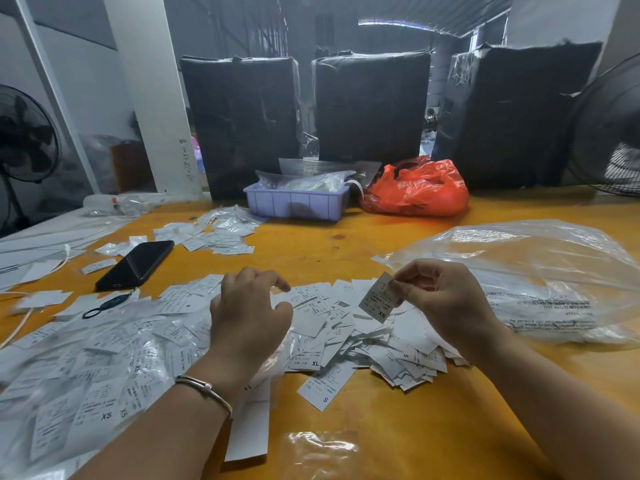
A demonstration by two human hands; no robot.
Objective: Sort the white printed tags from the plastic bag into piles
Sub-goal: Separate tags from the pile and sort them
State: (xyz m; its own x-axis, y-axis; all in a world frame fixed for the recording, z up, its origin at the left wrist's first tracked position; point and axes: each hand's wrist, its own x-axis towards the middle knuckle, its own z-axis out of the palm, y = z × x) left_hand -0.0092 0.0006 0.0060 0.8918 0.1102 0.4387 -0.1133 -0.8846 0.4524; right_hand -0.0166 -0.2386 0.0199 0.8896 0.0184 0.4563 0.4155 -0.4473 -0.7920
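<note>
Your right hand is pinching a rectangular paper tag marked XS; your left hand is hovering, fingers loosely curled, gripping nothing, over the crumpled tags on the glossy orange desk.

We see bare bench between the far tags and near heap. Phone blocks the left; clear bag the right; purple tray and red bag the rear.
</note>
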